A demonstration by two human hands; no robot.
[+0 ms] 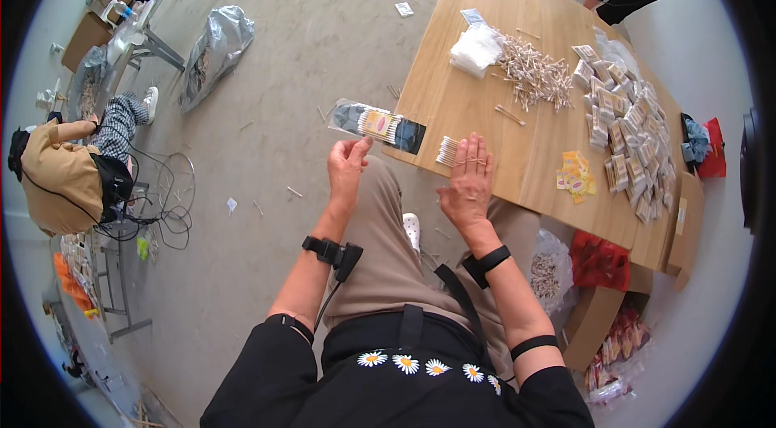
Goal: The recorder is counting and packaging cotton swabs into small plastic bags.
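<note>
Clear packet pinched by left hand fingers | right hand flat, fingers spread, half-covering swab bundle

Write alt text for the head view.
Seen from above, a seated person's left hand holds a clear packet of cotton swabs at a wooden table's edge, while the right hand lies flat by a small swab bundle. Loose swabs and filled packets cover the table.

I see my left hand at frame centre pinching a clear packet of cotton swabs, while my right hand lies flat beside a small swab bundle on the wooden table.
</note>
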